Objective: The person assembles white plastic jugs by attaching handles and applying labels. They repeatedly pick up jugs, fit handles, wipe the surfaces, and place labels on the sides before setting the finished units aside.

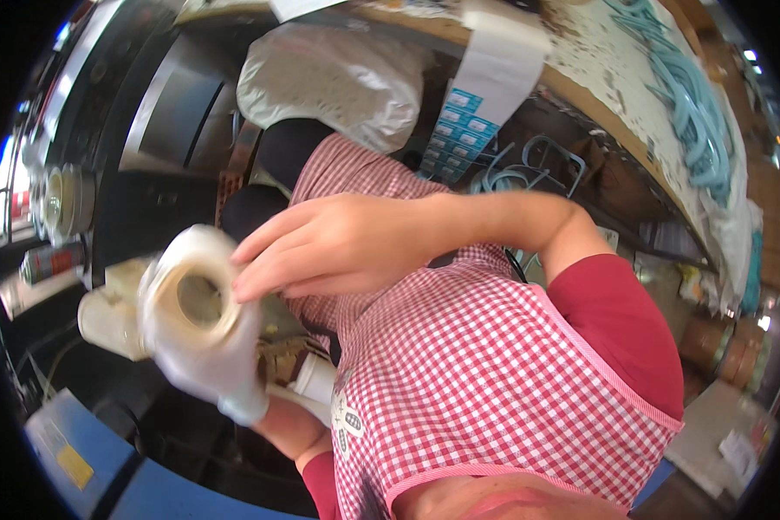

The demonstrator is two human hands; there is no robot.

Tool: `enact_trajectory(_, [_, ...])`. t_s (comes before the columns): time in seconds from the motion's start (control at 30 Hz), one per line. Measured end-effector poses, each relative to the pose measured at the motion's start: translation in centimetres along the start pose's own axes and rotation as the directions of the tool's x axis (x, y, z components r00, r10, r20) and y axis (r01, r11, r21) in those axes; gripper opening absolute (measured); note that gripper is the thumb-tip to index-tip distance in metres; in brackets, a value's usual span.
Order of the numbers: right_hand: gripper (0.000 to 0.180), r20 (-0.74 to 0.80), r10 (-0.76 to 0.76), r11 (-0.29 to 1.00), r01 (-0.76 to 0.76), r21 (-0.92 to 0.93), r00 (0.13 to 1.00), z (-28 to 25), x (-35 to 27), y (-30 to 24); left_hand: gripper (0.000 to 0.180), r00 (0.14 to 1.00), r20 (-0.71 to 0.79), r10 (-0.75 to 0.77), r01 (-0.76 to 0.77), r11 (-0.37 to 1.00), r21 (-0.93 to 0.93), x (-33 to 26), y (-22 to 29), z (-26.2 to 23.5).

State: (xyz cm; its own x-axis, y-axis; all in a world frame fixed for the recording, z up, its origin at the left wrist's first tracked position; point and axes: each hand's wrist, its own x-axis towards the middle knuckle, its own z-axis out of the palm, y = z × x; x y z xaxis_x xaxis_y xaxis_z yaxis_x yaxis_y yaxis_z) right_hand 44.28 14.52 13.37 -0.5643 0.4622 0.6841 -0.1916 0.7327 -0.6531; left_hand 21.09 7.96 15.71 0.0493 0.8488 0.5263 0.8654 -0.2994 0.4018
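Observation:
A roll of clear tape [195,299] with a beige core is at the left middle of the view, blurred. My left hand [221,364], in a white glove, is wrapped around the roll from below and holds it. My right hand [338,243] is bare and reaches in from the right. Its fingertips rest on the roll's upper right edge. Behind both hands is the red-and-white checked apron [494,373] on my body, with red sleeves.
A grey plastic bag [338,78] lies at the top middle. Beside it hang a sheet of blue-and-white labels [464,130] and a white strip [503,61]. Light-blue cords [693,113] lie on a worn white tabletop [615,61]. A spray can [48,260] is at the left, a blue box [69,451] at the lower left.

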Motion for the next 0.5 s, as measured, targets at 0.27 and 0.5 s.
enact_trajectory(0.27, [0.025,-0.586,0.058,0.167,-0.587,-0.792,0.808,-15.2,-22.4,-0.9,0.052,0.873,0.171,-0.457,0.422,0.531,-0.735,3.0,-4.7,2.2])
enact_trajectory(0.5, [0.043,-0.722,0.313,0.339,-0.783,-0.522,0.617,-29.2,-16.1,1.0,0.071,0.703,0.498,-0.508,0.184,0.806,0.563,12.1,-18.9,14.2])
